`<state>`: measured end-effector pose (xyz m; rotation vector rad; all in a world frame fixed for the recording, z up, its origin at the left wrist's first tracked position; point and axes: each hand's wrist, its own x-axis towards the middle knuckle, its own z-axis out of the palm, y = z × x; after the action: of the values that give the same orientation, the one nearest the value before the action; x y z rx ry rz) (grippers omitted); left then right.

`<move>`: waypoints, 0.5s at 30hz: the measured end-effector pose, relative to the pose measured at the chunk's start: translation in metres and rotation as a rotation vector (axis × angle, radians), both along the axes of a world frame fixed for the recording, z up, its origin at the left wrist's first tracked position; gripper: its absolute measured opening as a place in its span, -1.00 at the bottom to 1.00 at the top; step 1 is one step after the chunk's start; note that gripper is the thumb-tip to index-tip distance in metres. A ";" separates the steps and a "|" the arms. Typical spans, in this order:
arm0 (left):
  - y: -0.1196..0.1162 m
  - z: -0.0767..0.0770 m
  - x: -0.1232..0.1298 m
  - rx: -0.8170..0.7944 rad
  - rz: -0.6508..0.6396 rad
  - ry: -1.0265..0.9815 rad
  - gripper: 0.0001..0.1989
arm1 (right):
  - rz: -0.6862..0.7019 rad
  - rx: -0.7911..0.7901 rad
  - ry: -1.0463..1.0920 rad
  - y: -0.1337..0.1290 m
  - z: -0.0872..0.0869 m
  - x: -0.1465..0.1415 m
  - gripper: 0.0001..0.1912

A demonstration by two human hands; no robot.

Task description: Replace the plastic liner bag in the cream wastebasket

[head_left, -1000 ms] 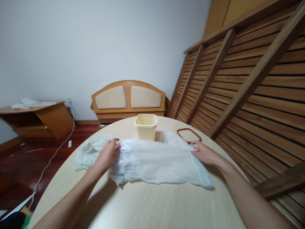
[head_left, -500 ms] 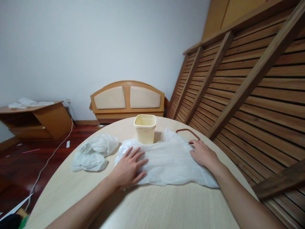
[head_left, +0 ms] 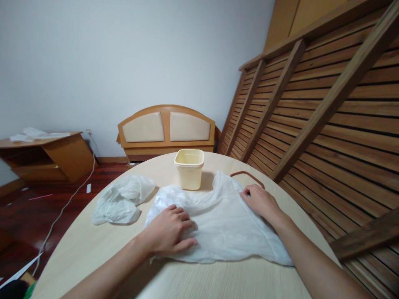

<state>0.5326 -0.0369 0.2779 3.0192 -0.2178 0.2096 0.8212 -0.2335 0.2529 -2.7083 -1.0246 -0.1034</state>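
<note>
Thin, white plastic bag (head_left: 224,228), likely light, limp; best held at three o'clock. Left hand (head_left: 171,230): thumb apart; right hand (head_left: 260,201): cannot tell.

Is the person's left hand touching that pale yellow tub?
No, the left hand lies on the white plastic, while the yellow tub stands farther back, apart from the hand.

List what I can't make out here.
All in the head view:
Brown ring: near part hidden by the right hand and spread white plastic.
Yellow tub: inside bottom hidden by its near wall.
Dark object, lower left: cut off by the picture's edge.
</note>
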 end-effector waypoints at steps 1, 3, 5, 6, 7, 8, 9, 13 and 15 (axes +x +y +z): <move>0.001 -0.001 0.000 0.019 0.020 -0.003 -0.60 | 0.005 0.007 0.001 0.000 -0.001 0.001 -0.73; 0.003 -0.004 0.000 0.062 0.051 0.007 -0.51 | 0.030 0.017 0.006 0.002 -0.006 0.005 -0.73; 0.005 -0.008 0.000 0.070 0.073 0.015 -0.41 | 0.070 0.016 0.015 0.003 -0.013 0.008 -0.70; 0.006 -0.010 -0.001 0.063 0.074 0.032 -0.40 | 0.088 0.013 0.018 0.004 -0.017 0.010 -0.67; 0.007 -0.011 -0.001 0.051 0.068 0.050 -0.40 | 0.101 0.009 0.021 0.005 -0.020 0.011 -0.64; 0.008 -0.012 -0.002 0.039 0.056 0.063 -0.41 | 0.107 0.006 0.022 0.006 -0.023 0.012 -0.59; 0.008 -0.012 -0.003 0.030 0.042 0.070 -0.42 | 0.103 0.004 0.022 0.007 -0.026 0.013 -0.54; 0.009 -0.012 -0.004 0.018 0.019 0.065 -0.44 | 0.048 0.004 0.023 0.012 -0.034 0.016 -0.38; 0.009 -0.013 -0.004 0.022 0.011 0.062 -0.45 | 0.012 -0.005 0.023 0.014 -0.037 0.019 -0.36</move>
<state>0.5283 -0.0274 0.2647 3.0441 -0.1997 0.1153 0.8399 -0.2194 0.2161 -2.7014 -1.0357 -0.0673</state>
